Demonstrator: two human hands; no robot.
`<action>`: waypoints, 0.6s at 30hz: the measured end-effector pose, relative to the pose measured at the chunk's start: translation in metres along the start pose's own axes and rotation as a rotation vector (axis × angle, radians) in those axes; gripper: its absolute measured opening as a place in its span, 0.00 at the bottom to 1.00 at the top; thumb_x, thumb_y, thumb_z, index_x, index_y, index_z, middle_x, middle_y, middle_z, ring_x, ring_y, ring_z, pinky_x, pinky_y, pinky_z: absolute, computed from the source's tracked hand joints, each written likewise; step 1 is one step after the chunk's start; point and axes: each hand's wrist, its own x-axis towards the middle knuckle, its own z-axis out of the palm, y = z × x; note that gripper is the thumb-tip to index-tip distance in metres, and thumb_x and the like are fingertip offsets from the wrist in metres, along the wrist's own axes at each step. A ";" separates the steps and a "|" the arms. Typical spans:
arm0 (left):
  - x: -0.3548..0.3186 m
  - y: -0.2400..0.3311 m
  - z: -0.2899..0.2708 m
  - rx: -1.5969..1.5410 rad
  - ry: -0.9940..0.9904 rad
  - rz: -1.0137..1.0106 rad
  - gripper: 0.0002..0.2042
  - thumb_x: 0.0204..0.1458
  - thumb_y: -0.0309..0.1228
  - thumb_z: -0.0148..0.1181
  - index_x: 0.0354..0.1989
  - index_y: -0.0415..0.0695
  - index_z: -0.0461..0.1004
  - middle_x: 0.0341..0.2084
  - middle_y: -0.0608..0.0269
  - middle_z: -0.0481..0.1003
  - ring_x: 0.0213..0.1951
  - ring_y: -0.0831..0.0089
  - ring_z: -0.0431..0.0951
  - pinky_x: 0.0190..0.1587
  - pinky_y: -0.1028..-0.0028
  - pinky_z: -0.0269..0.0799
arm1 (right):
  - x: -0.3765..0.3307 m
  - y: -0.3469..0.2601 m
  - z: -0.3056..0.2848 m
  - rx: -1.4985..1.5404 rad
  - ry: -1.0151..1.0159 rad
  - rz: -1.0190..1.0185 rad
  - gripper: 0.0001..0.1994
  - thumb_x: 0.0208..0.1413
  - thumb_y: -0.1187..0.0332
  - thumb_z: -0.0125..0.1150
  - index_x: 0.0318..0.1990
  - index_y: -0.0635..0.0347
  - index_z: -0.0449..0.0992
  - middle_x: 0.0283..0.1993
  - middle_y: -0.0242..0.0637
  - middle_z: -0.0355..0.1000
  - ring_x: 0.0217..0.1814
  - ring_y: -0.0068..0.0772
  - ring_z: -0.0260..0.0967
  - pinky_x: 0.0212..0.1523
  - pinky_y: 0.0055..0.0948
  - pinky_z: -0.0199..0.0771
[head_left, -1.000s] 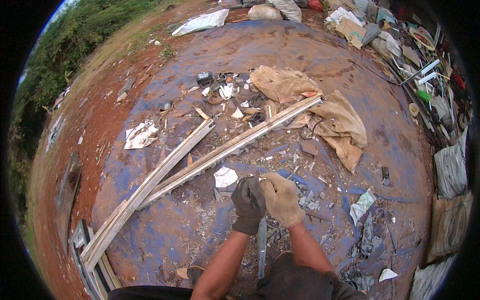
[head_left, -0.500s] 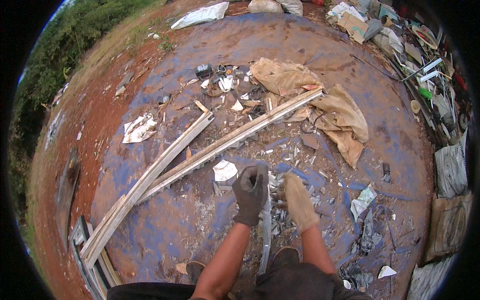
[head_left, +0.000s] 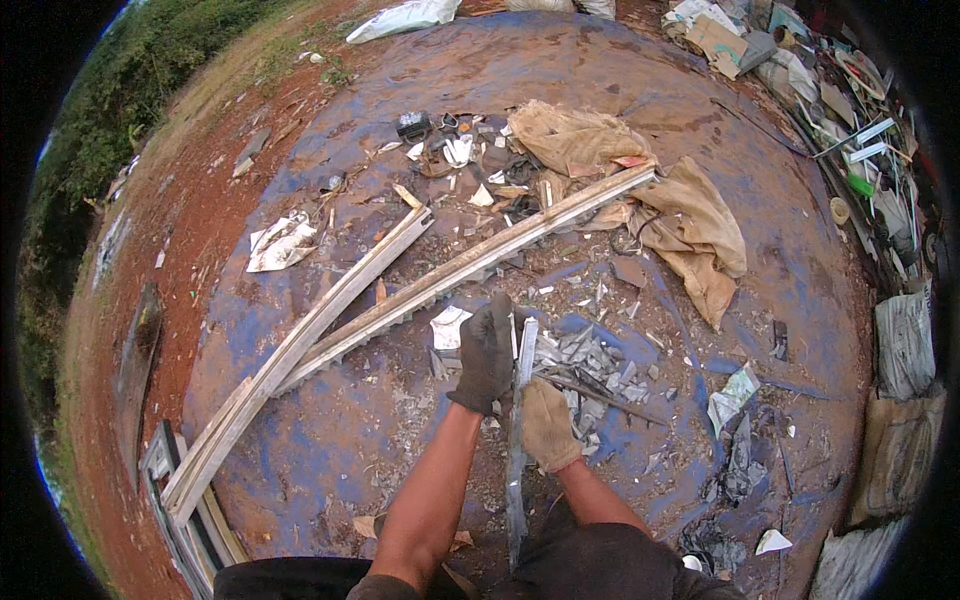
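Note:
My left hand [head_left: 487,355], in a dark glove, is closed at the upper part of a long, narrow grey metal strip [head_left: 517,450]. The strip runs down toward my legs, its top end poking up between my two hands. My right hand [head_left: 550,425], in a tan glove, is curled close against the strip's right side. From its fingers a thin dark rod [head_left: 615,402] points out to the right; the grip itself is partly hidden. Grey broken shards [head_left: 590,358] lie in a heap just beyond my right hand.
Two long pale frame pieces [head_left: 335,305] [head_left: 480,255] cross on the dirty blue tarp [head_left: 420,80]. A brown sack [head_left: 575,140] lies crumpled at the far side. Mixed scrap [head_left: 850,120] and filled bags [head_left: 905,345] line the right edge; another frame [head_left: 165,480] stands at lower left.
My right hand has dropped lower and left, against the strip, and the dark rod now shows beside it. My left hand has shifted slightly up. The view has tilted slightly.

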 end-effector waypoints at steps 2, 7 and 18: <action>0.006 -0.007 0.001 -0.352 -0.070 -0.233 0.23 0.71 0.48 0.49 0.41 0.36 0.78 0.28 0.63 0.79 0.30 0.67 0.80 0.33 0.65 0.74 | 0.002 -0.002 -0.003 0.045 0.003 -0.024 0.04 0.56 0.74 0.54 0.35 0.63 0.74 0.35 0.50 0.71 0.38 0.58 0.71 0.37 0.51 0.70; 0.000 -0.012 -0.003 -0.088 -0.092 0.005 0.19 0.70 0.41 0.53 0.52 0.35 0.75 0.36 0.55 0.79 0.36 0.62 0.80 0.43 0.66 0.77 | 0.006 -0.001 -0.023 0.268 -0.083 0.301 0.09 0.63 0.68 0.53 0.38 0.65 0.76 0.34 0.50 0.72 0.37 0.59 0.70 0.38 0.49 0.70; -0.047 -0.015 0.018 0.260 -0.167 0.406 0.10 0.63 0.32 0.55 0.43 0.36 0.75 0.33 0.46 0.75 0.37 0.46 0.76 0.41 0.59 0.74 | 0.020 -0.010 -0.037 0.303 0.160 0.551 0.13 0.68 0.67 0.53 0.33 0.66 0.76 0.25 0.36 0.66 0.29 0.24 0.63 0.30 0.34 0.65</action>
